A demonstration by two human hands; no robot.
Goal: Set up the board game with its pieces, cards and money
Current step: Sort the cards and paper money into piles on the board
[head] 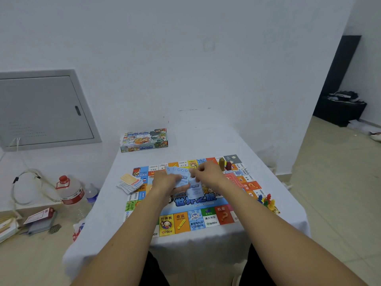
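Holding pale blue play money [179, 178] over the game board [185, 205]: left hand [167, 182] gripping the wad, right hand [208, 174] pinching one note. Card pile [130, 183] lying at the board's left edge; pawns [267, 201] standing at its right.

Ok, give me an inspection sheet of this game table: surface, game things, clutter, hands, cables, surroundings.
Surface: table under a white cloth, game board flat on it.
Job's things: blue paper money held over the board; card pile at the board's left edge; coloured pawns at its right edge; two upright pieces at the far right corner; game box at the table's far left.
Clutter: water jug, small bottle and booklets on the floor, left.
Hands: left hand grips the money; right hand pinches a note.
Cables: white loop by the left wall.
Surroundings: grey wall panel; dark doorway, right.
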